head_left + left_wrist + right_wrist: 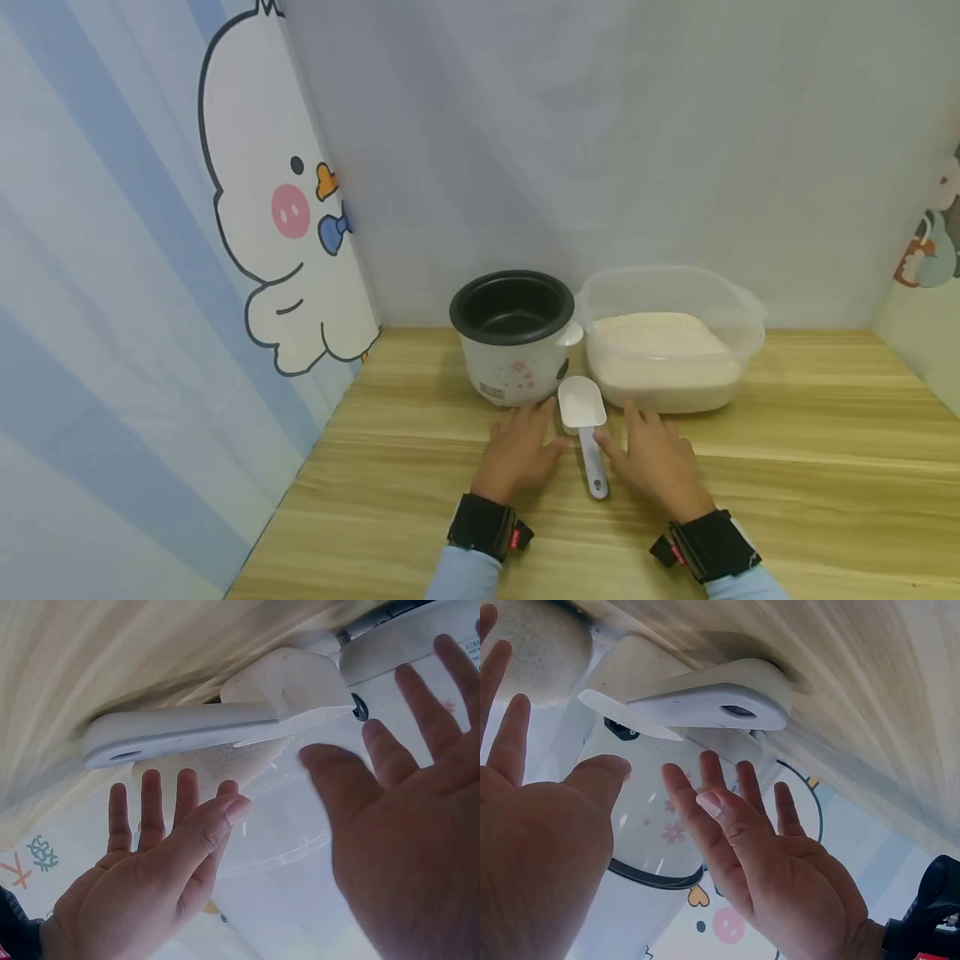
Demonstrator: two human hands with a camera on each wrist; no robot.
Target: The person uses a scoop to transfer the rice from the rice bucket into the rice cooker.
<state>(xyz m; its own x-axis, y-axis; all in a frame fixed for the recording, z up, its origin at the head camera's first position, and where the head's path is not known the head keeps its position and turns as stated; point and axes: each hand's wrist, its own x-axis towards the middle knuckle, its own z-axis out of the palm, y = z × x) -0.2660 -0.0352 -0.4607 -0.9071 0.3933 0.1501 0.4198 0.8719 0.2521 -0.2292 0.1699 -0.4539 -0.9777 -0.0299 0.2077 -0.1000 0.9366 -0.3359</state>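
A white plastic scoop (585,417) lies on the wooden table (825,467), bowl toward the back and handle toward me. My left hand (517,454) rests flat on the table just left of the handle, fingers spread and straight. My right hand (652,458) lies the same way just right of it. Neither hand holds anything. In the left wrist view the left hand (405,847) is near, with the scoop (210,727) and the right hand (150,877) beyond. In the right wrist view the right hand (540,847) and left hand (780,862) flank the scoop (705,701).
A white rice cooker (513,337) with a black inner pot stands open behind my left hand. Right of it is a clear plastic tub (671,346) holding white rice. Curtains with cartoon prints close off the left, back and right.
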